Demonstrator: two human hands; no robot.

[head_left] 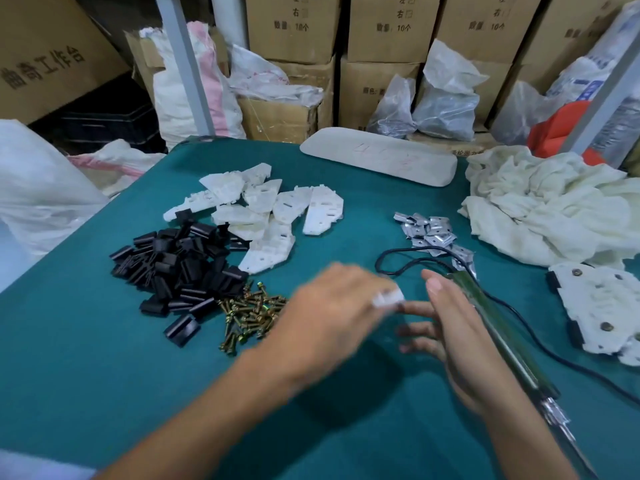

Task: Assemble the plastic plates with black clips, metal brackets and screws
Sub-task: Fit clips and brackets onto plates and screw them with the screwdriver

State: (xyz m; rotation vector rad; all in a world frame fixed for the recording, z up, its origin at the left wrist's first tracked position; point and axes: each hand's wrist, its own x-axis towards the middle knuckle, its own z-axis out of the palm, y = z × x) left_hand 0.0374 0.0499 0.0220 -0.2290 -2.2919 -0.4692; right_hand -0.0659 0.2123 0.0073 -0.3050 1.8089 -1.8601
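Left hand (pixel 332 306) is a blur low over the teal table cover (pixel 104 341), with a small white something (pixel 388 299) at its fingertips. Tape or a picked-up part? I can't tell, and I can't tell the grip either. Right hand (pixel 450 330) is plainly spread, fingers straight, holding nothing, with the electric screwdriver (pixel 512 334) lying just beside its back edge. The screws (pixel 249 317) sit in a loose heap right beside the left hand and touch the black clips (pixel 180 268). A careless sweep could scatter them or roll a few into the clips. The plastic plates (pixel 263 209) are piled beyond the clips, and the metal brackets (pixel 429 233) are well off to the right, with the driver's cable (pixel 398 261) looped at their near edge. That's the likeliest snag: lift the driver and the cord may drag brackets along. Finished plates (pixel 602 306) rest at the far right near the cloth (pixel 554 209), and the cord runs close past them too.
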